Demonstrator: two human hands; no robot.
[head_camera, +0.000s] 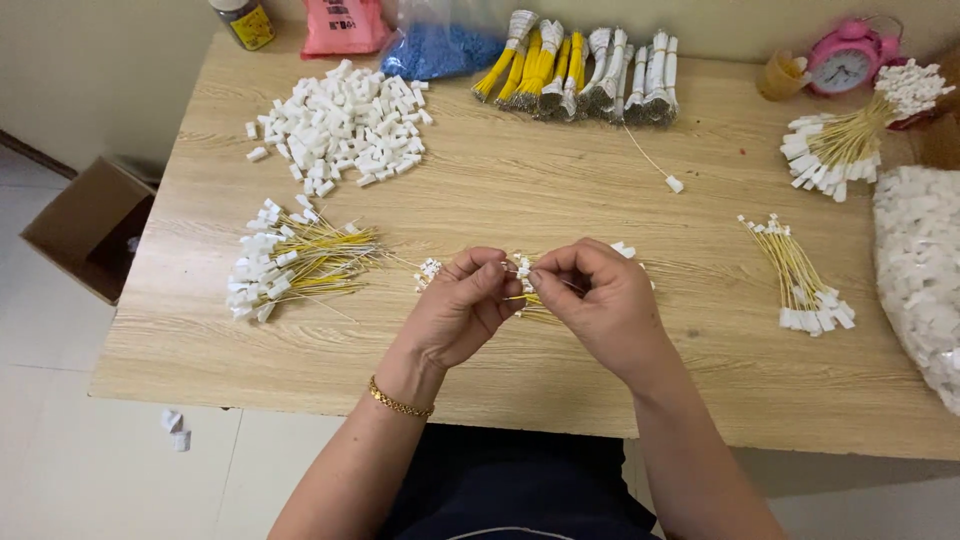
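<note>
Both hands, left (462, 305) & right (590, 295), pinch yellow wires (527, 285) w/ white connectors; cardboard box (88, 228) contents unclear.

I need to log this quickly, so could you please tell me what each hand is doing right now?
Left hand: closed, pinching a small bunch of thin yellow wires with white plastic connectors.
Right hand: closed, pinching the same bunch.

Pink clock (846, 60), cardboard box (85, 228)
</note>
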